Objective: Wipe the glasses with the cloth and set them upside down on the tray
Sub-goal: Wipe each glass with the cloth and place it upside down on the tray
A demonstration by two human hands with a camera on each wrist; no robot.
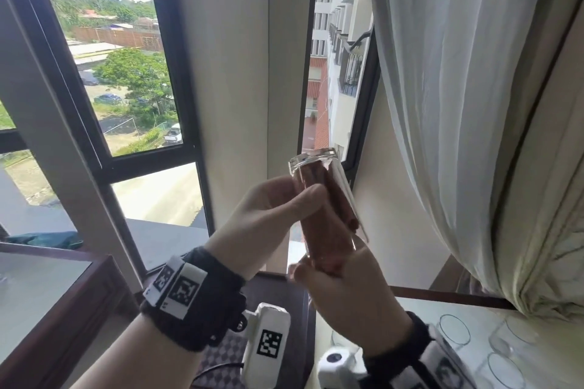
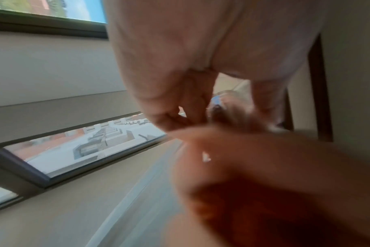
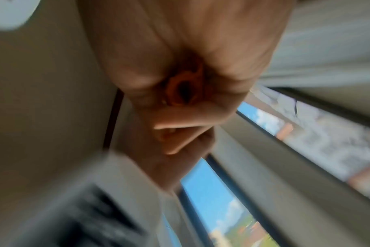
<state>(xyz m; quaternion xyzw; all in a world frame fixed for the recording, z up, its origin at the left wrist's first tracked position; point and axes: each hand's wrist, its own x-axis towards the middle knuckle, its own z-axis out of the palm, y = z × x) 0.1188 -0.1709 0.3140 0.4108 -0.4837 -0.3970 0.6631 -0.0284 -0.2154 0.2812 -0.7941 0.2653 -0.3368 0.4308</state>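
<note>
Before window, left hand grips glass.

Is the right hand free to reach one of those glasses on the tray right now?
Probably not yet: the right hand grips the cloth stuffed inside the held glass. The tray's glasses sit unobstructed nearby.
</note>
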